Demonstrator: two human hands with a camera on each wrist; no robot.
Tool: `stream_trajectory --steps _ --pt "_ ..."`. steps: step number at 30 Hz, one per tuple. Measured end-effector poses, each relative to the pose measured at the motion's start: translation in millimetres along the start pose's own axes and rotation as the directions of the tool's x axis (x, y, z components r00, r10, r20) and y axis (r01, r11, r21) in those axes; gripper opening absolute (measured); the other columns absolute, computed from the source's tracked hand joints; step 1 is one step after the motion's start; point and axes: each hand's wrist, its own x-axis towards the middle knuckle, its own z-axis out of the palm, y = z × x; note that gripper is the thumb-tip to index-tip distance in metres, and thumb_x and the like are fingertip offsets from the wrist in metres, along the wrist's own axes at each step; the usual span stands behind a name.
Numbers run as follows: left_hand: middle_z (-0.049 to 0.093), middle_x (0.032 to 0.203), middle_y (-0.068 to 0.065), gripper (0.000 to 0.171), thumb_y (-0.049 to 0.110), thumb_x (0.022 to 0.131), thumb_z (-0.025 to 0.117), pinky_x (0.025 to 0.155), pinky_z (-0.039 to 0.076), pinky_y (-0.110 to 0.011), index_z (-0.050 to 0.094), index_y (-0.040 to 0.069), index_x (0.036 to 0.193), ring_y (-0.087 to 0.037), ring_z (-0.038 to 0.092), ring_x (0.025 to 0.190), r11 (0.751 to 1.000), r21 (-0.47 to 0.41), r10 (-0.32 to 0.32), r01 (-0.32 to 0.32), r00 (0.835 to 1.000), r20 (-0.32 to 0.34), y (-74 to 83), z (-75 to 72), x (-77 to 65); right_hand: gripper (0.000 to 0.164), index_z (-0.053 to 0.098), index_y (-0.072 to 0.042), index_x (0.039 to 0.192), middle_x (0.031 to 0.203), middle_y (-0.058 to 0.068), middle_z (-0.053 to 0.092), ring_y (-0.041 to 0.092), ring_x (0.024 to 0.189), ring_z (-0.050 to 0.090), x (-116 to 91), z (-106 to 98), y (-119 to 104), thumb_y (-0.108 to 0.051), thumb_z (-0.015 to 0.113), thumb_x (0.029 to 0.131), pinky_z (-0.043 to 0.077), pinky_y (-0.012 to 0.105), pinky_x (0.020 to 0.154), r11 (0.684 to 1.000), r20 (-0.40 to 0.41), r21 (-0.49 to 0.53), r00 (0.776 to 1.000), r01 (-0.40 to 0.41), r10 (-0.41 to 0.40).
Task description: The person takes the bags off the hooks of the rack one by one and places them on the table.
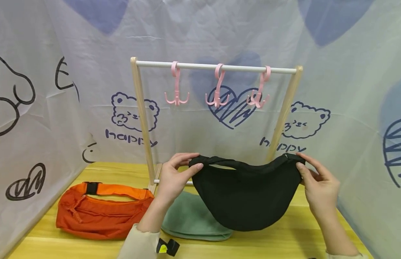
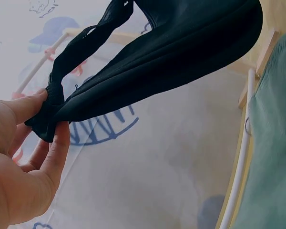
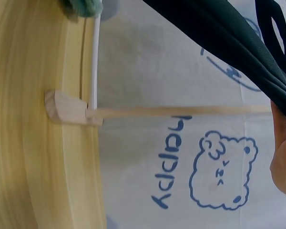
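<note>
A black crescent-shaped bag [image 1: 245, 201] hangs stretched between both hands above the table, its strap along the top. My left hand [image 1: 173, 176] pinches the bag's left upper corner between thumb and fingers; the left wrist view shows this pinch [image 2: 35, 157] where strap and body meet. My right hand [image 1: 320, 187] pinches the opposite corner; only part of this hand [image 3: 283, 164] shows in the right wrist view. Behind and below the black bag lies a green bag [image 1: 194, 219], partly covered by it. An orange-red waist bag [image 1: 100, 216] with a black buckle lies at the left.
A wooden rack [image 1: 143, 118] with a white top bar [image 1: 197, 66] stands behind the bags. From the bar hang three pink hooks: a left hook [image 1: 176, 86], a middle hook [image 1: 218, 88] and a right hook [image 1: 261, 88]. Printed cloth surrounds the yellow wooden table [image 1: 268, 248].
</note>
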Motion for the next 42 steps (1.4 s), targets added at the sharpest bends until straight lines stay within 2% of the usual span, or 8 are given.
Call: stream_trajectory --steps 3,7,15,21,29,34,42 --pt "0.069 0.117 -0.007 0.031 0.012 0.089 0.084 0.102 0.049 -0.05 0.079 0.009 0.12 -0.023 0.061 0.108 1.0 -0.015 0.002 -0.002 1.0 0.01 0.1 8.8 1.3 0.033 0.067 0.015 0.126 0.119 0.005 0.076 0.008 0.085 0.076 4 -7 0 0.01 0.07 0.093 0.061 0.021 0.066 0.999 0.002 0.037 1.0 0.001 -0.001" --pt "0.07 0.116 -0.006 0.031 0.013 0.089 0.084 0.102 0.049 -0.048 0.079 0.011 0.119 -0.022 0.061 0.108 1.0 -0.018 -0.007 0.008 1.0 0.018 1.3 19.9 2.0 0.033 0.066 0.018 0.124 0.115 0.004 0.077 0.009 0.084 0.076 9 -15 0 0.013 0.07 0.092 0.06 0.021 0.064 0.998 -0.016 0.056 1.0 -0.005 0.006" --pt "0.07 0.115 -0.005 0.03 0.011 0.088 0.085 0.101 0.05 -0.046 0.08 0.011 0.118 -0.021 0.062 0.107 0.999 -0.038 -0.019 0.02 0.999 0.034 0.1 38.2 2.4 0.035 0.067 0.015 0.125 0.114 0.006 0.077 0.011 0.081 0.076 10 -31 -1 0.011 0.072 0.091 0.06 0.023 0.064 0.992 -0.07 0.064 0.991 -0.109 0.113" --pt "0.07 0.115 -0.003 0.029 0.015 0.088 0.085 0.1 0.05 -0.042 0.081 0.015 0.117 -0.021 0.062 0.107 0.999 -0.031 -0.022 0.024 0.998 0.06 -2.7 50.5 2.6 0.035 0.069 0.012 0.126 0.112 0.003 0.078 0.009 0.077 0.076 12 -45 -1 0.009 0.072 0.091 0.06 0.02 0.06 0.986 -0.113 0.026 0.98 -0.163 0.165" --pt "0.069 0.119 -0.001 0.029 0.018 0.089 0.084 0.102 0.049 -0.049 0.08 0.018 0.119 -0.025 0.061 0.11 0.998 -0.018 -0.064 0.066 0.992 0.106 -7.2 69.0 2.1 0.034 0.069 0.011 0.126 0.111 0.0 0.079 0.007 0.077 0.076 16 -60 0 0.011 0.07 0.092 0.059 0.02 0.059 0.986 -0.124 -0.01 0.979 -0.166 0.164" --pt "0.07 0.12 -0.001 0.029 0.021 0.09 0.084 0.099 0.052 -0.045 0.08 0.02 0.119 -0.025 0.062 0.111 0.996 -0.004 -0.087 0.089 0.988 0.126 -8.3 82.9 2.3 0.034 0.07 0.01 0.126 0.108 -0.003 0.079 0.006 0.075 0.075 19 -72 2 0.011 0.071 0.092 0.058 0.018 0.058 0.981 -0.146 -0.036 0.973 -0.188 0.181" --pt "0.069 0.119 0.002 0.026 0.024 0.089 0.085 0.084 0.058 -0.035 0.082 0.023 0.115 -0.024 0.061 0.11 0.984 -0.035 -0.167 0.174 0.976 0.138 -9.5 104.5 0.5 0.033 0.07 0.012 0.124 0.103 -0.004 0.08 0.004 0.071 0.075 26 -90 7 0.013 0.07 0.091 0.057 0.017 0.054 0.984 -0.167 -0.048 0.973 -0.171 0.161"
